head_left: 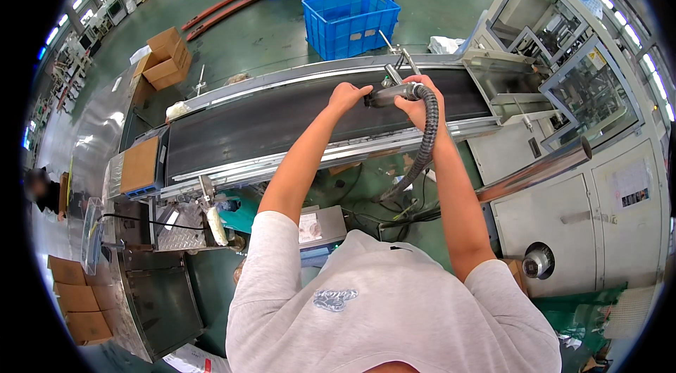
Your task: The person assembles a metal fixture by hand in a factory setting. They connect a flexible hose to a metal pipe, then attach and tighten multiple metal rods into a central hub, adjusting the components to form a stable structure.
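Above the black conveyor belt: left hand, closed on the tip of a grey cylindrical print head. Right hand, curled around the rear of the same head where its corrugated black cable begins and drops below the belt frame. Beyond the belt: blue plastic crate on green floor. Right: grey machine cabinet.
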### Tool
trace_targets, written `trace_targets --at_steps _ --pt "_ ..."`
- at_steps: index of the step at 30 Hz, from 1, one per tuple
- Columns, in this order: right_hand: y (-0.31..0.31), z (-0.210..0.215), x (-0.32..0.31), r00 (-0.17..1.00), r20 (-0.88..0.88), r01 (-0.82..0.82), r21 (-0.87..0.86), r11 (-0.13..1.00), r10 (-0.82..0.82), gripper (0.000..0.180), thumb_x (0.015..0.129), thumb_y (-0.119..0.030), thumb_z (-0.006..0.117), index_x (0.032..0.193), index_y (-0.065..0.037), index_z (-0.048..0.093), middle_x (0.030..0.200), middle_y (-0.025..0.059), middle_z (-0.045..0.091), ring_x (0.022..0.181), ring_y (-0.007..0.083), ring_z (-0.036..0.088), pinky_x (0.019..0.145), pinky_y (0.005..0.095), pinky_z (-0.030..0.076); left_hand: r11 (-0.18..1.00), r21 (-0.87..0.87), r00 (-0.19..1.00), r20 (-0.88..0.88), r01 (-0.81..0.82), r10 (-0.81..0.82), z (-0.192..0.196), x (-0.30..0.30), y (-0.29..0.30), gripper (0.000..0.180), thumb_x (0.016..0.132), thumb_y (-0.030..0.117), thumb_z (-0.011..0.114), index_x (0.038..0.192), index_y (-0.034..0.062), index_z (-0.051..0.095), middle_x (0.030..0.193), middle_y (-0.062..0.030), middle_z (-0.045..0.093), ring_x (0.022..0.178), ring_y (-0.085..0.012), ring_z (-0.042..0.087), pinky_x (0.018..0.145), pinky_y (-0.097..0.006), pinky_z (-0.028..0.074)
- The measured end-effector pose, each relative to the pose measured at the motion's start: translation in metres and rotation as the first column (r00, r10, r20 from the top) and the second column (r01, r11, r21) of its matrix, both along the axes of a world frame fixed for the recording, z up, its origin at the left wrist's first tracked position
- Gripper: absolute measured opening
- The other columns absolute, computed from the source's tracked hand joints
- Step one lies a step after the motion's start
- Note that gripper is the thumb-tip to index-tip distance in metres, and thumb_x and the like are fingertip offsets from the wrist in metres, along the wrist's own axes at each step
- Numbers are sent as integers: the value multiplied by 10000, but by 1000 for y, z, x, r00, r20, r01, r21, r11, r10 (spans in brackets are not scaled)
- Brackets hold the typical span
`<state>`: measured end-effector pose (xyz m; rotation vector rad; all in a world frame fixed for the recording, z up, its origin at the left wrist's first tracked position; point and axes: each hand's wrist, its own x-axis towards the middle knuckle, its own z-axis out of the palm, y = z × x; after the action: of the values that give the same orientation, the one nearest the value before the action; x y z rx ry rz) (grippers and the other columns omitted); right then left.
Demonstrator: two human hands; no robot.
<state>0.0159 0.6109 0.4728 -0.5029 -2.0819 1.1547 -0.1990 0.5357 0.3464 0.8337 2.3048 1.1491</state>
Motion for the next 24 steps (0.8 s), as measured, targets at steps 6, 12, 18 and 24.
trace_targets --at_steps 6,12,18,24 --pt "1 -4 -1 1000 -11 1 67 998 -1 341 649 -133 722 953 -82 577 742 38 601 607 113 559 485 266 476 984 170 981 176 55 -85 -7 -8 2 435 796 442 660 752 9 655 681 -52 605 624 -134 550 593 -307 432" --pt "1 -2 -2 999 -46 13 153 988 -6 341 638 -128 730 939 -65 583 757 45 612 697 127 576 667 277 480 846 526 818 448 86 -361 -43 -15 -4 376 921 322 546 1141 20 594 1011 -6 602 902 -85 532 864 -255 416" --pt "-4 2 1 999 -44 -1 83 997 4 340 630 -115 735 931 -55 588 789 55 636 735 135 600 709 271 483 788 613 706 536 52 -463 -45 -11 -6 354 933 333 523 1128 48 597 969 8 597 883 -84 532 837 -244 422" --pt "-3 3 2 999 -54 12 111 994 -6 344 623 -118 730 928 -53 587 778 54 635 719 129 595 698 273 484 978 166 911 371 127 -182 -4 1 -6 507 889 514 485 1048 57 635 906 -36 615 831 -140 567 762 -290 464"
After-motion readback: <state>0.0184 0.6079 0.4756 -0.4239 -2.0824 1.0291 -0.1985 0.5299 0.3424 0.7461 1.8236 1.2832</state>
